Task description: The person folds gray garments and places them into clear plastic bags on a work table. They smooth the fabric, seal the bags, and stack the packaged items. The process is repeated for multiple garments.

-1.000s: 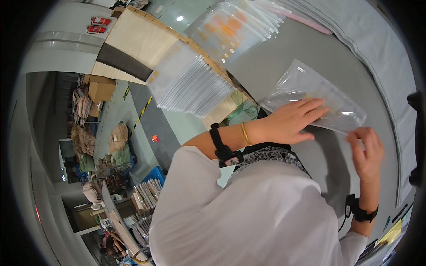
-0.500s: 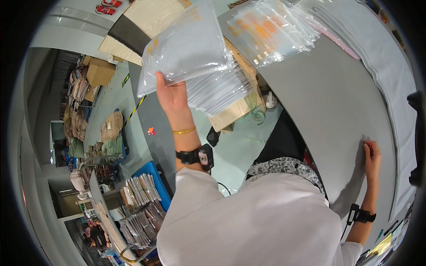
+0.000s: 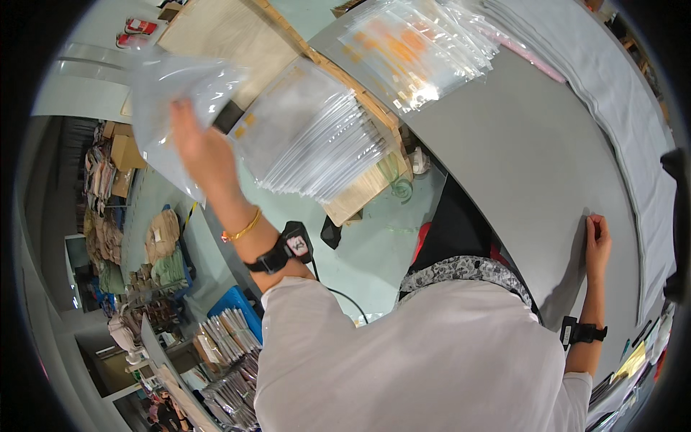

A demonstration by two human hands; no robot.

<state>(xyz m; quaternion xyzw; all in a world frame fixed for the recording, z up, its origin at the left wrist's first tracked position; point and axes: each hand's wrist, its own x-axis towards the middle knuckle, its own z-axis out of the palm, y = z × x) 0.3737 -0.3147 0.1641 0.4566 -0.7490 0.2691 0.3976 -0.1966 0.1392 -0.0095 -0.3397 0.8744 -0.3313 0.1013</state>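
Note:
On the left, my left hand (image 3: pixel 201 147) is closed on a clear plastic bag (image 3: pixel 151 86) with pale contents; hand and bag are smeared by motion. Beside it, a fanned stack of similar filled plastic bags (image 3: pixel 317 147) lies on a light wooden surface (image 3: pixel 360 194). Far to the right, my right hand (image 3: pixel 598 241) rests at the grey tabletop (image 3: pixel 504 158), its fingers curled together and no object showing in them. The folded white cloth (image 3: pixel 625 180) lies just beyond that hand.
More clear bags with orange marks (image 3: pixel 414 54) are spread on the table's far end. A pink strip (image 3: pixel 533 57) lies by the cloth. At lower left, a blue crate (image 3: pixel 241 309) stands beside packed bags (image 3: pixel 227 335). Red fire extinguishers (image 3: pixel 138 27) are at the back left.
My left hand has swung left with the plastic bag, away from above the stack, which now shows more fully. The right hand has hardly moved.

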